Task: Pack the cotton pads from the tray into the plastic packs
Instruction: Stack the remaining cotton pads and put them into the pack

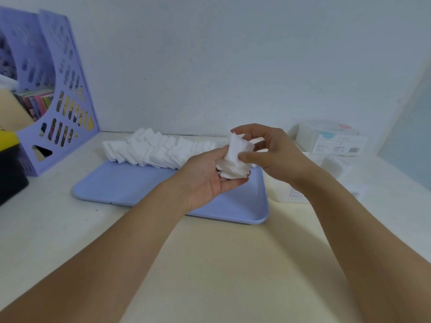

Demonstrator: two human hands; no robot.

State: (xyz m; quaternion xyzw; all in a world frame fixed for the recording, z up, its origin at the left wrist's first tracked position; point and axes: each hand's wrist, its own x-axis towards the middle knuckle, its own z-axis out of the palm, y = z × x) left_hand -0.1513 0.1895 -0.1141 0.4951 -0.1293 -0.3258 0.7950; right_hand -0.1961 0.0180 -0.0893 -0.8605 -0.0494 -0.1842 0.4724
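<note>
A light blue tray [130, 185] lies on the table with a long heap of white square cotton pads [151, 149] along its far edge. Above the tray's right part both hands hold a small stack of cotton pads [235, 157]. My left hand [207, 178] lies palm up under the stack, its thumb against the pads. My right hand [270, 152] pinches the stack from the right with thumb and fingers. Plastic packs [335, 142] with white pads inside lie to the right of the tray; a flatter pack [296, 194] lies nearer, partly hidden by my right forearm.
A purple perforated file holder [60, 94] with books stands at the back left. A black and yellow object [9, 159] sits at the left edge. The wall runs right behind the tray. Bare cream tabletop stretches in front of the tray.
</note>
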